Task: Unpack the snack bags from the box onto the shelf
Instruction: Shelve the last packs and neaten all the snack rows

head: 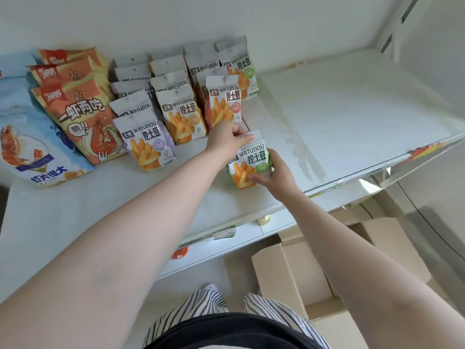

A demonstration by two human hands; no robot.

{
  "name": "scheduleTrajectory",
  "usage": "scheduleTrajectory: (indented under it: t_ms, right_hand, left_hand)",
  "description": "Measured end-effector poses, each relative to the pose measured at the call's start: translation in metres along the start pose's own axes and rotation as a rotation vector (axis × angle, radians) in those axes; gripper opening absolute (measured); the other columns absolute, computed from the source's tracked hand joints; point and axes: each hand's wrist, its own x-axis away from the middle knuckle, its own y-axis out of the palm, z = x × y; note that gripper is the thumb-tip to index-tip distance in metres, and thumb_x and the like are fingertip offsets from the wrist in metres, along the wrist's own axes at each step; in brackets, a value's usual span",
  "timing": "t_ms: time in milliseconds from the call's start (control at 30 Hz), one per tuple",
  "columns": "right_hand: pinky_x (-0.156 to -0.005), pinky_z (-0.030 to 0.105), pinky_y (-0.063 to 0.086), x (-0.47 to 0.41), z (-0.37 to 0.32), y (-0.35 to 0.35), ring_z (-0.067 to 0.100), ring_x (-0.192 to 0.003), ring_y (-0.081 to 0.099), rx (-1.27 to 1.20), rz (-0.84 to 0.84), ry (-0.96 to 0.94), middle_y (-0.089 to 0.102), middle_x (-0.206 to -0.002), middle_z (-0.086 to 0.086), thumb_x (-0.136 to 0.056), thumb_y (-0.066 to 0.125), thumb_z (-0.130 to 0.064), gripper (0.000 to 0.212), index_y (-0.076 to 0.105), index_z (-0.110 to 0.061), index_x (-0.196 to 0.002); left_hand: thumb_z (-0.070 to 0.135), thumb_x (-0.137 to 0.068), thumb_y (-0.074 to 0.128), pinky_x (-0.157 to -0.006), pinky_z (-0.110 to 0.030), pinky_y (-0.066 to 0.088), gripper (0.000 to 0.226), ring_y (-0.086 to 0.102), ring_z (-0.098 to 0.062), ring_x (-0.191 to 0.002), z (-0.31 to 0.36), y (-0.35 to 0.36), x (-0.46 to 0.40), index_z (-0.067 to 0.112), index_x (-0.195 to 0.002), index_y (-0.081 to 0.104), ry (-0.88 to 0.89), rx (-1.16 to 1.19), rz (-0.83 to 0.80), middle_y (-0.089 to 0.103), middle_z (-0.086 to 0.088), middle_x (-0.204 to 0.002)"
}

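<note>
Both hands hold one snack bag. The left hand (227,137) pinches the top seal of the green-trimmed bag (251,159), thumb and fingers curled over its upper edge. The right hand (273,172) grips the lower right part of the same bag, fingers wrapped round its bottom corner. The bag stands roughly upright on the shelf (339,117), its base at or just above the surface; contact cannot be confirmed.

Directly beyond the left hand stands a red-trimmed bag (222,104), the front of a short row. Further to the left of that hand run two more rows of the same brand, fronted by a yellow-trimmed bag (180,117) and a purple-trimmed bag (148,144). Behind the red row, a second green bag (239,69) stands against the wall. Still further left are orange shrimp-snack bags (83,114) and a blue bag (30,147).

To the right of the right hand, the shelf surface carries nothing visible. Below both forearms, on the floor, sit open cardboard boxes (302,268); their contents are not visible.

Assessment: the task appears well under way. Several rows are already stocked, and the held bag appears to start a front position to the right of the red row. Remaining stock cannot be judged, since the box interiors are hidden.
</note>
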Motion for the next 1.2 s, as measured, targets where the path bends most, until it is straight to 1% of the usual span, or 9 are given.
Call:
scheduleTrajectory:
  t_ms: [167,367,500,600,733,833,967,1067,1200]
  right_hand:
    - [-0.086,0.032,0.050,-0.012,0.019,-0.020,0.012,-0.098,0.063,-0.061,0.032,0.050,0.065,-0.106,-0.011,-0.078,0.081,-0.016,0.059,0.049,-0.022,-0.127]
    - [-0.096,0.035,0.049,-0.015,0.017,-0.009,0.019,-0.110,0.062,-0.050,-0.060,-0.045,0.062,-0.126,0.003,-0.092,0.060,-0.010,0.064,0.030,-0.017,-0.147]
    - [-0.089,0.014,0.047,-0.014,0.022,-0.018,0.006,-0.104,0.061,-0.116,-0.109,-0.051,0.063,-0.124,0.000,-0.093,0.061,-0.007,0.057,0.037,-0.017,-0.144]
    - [-0.086,0.019,0.050,-0.019,0.028,-0.029,0.010,-0.110,0.061,-0.165,-0.086,0.003,0.062,-0.127,-0.002,-0.090,0.068,-0.010,0.064,0.037,-0.019,-0.145]
    - [-0.091,0.033,0.054,-0.027,0.033,-0.040,0.017,-0.106,0.065,-0.224,-0.044,0.036,0.066,-0.120,0.005,-0.086,0.073,-0.010,0.061,0.044,-0.018,-0.140]
    - [-0.084,0.030,0.055,-0.037,0.031,-0.049,0.017,-0.100,0.067,-0.259,-0.033,0.053,0.070,-0.111,0.006,-0.087,0.072,-0.009,0.056,0.048,-0.014,-0.137]
    - [-0.084,0.033,0.056,-0.058,0.026,-0.064,0.015,-0.100,0.068,-0.193,-0.048,-0.010,0.072,-0.110,0.004,-0.083,0.074,-0.012,0.058,0.051,-0.019,-0.136]
    - [-0.082,0.023,0.053,-0.076,0.028,-0.083,-0.002,-0.097,0.064,-0.113,-0.028,-0.046,0.070,-0.113,-0.003,-0.085,0.071,-0.005,0.058,0.052,-0.023,-0.137]
    - [-0.091,0.037,0.053,-0.093,0.043,-0.090,0.010,-0.105,0.065,-0.065,-0.029,-0.050,0.069,-0.114,-0.005,-0.081,0.077,-0.017,0.065,0.049,-0.029,-0.139]
  left_hand:
    - [0.029,-0.093,0.062,-0.100,-0.027,0.034,0.046,0.046,-0.019,-0.126,-0.020,0.024,0.018,0.015,-0.134,0.048,-0.238,0.122,0.206,0.048,-0.003,-0.138]
    - [0.033,-0.100,0.042,-0.091,-0.038,0.049,0.031,0.061,-0.026,-0.094,-0.028,0.067,0.032,0.011,-0.105,0.063,-0.271,0.219,0.153,0.069,-0.008,-0.103]
    - [0.025,-0.102,0.039,-0.069,-0.031,0.036,0.033,0.044,-0.020,-0.072,-0.031,0.069,0.028,0.013,-0.077,0.056,-0.259,0.179,0.195,0.052,-0.003,-0.071]
    - [0.030,-0.100,0.044,-0.069,-0.031,0.036,0.039,0.040,-0.019,-0.069,-0.036,0.068,0.024,0.016,-0.063,0.046,-0.287,0.233,0.209,0.046,-0.005,-0.068]
    - [0.033,-0.096,0.052,-0.092,-0.037,0.047,0.027,0.057,-0.017,-0.089,-0.026,0.063,0.012,0.016,-0.111,0.066,-0.225,0.180,0.162,0.067,-0.005,-0.105]
    - [0.026,-0.094,0.060,-0.106,-0.039,0.042,0.059,0.054,-0.021,-0.122,-0.004,0.053,-0.004,0.019,-0.148,0.035,-0.093,-0.035,0.156,0.051,-0.005,-0.141]
    - [0.022,-0.092,0.062,-0.110,-0.030,0.031,0.065,0.040,-0.020,-0.135,0.027,0.043,-0.032,0.014,-0.149,0.031,0.145,-0.260,0.155,0.043,-0.006,-0.148]
    - [0.026,-0.090,0.065,-0.095,-0.029,0.040,0.054,0.053,-0.019,-0.119,0.043,0.039,-0.058,0.018,-0.140,0.046,0.215,-0.440,0.095,0.059,-0.001,-0.130]
    - [0.027,-0.088,0.068,-0.078,-0.028,0.043,0.030,0.059,-0.015,-0.098,0.054,0.041,-0.093,0.019,-0.116,0.065,0.215,-0.689,-0.088,0.066,0.001,-0.111]
